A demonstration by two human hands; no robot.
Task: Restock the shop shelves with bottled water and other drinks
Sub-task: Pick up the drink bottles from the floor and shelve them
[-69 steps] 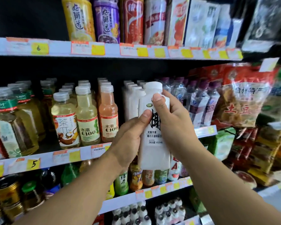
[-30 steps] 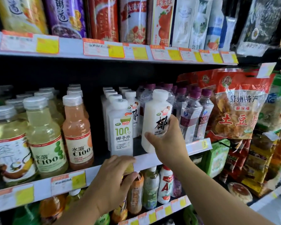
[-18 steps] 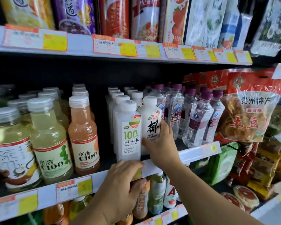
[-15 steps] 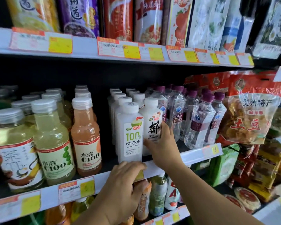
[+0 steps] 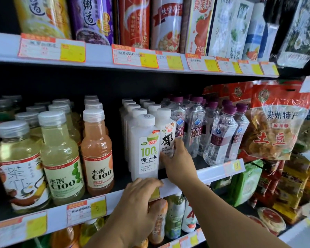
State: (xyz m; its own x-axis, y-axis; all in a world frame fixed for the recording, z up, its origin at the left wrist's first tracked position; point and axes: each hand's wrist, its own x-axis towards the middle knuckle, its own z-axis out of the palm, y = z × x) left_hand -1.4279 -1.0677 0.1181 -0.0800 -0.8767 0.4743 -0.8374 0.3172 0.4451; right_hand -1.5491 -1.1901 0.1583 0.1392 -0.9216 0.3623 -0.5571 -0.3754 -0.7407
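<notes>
A white coconut drink bottle (image 5: 166,133) with a black character on its label stands on the middle shelf (image 5: 200,173), at the front of the right row of white bottles. My right hand (image 5: 177,158) holds its lower part, fingers round it. Just left stands another white bottle (image 5: 145,147) labelled 100%. My left hand (image 5: 140,197) rests on the shelf's front rail below that bottle, fingers curled over the edge. Clear soda water bottles (image 5: 220,133) with purple caps stand to the right.
Yellow and orange C100 bottles (image 5: 61,158) and tea bottles (image 5: 16,165) fill the shelf's left. Red snack bags (image 5: 276,126) hang at the right. Cans and cartons (image 5: 165,24) line the top shelf. More drinks (image 5: 174,217) stand on the shelf below.
The white bottle, first held in front of the shelf by both hands, now stands in its row. My left hand dropped to the shelf rail. My right hand stays on the bottle.
</notes>
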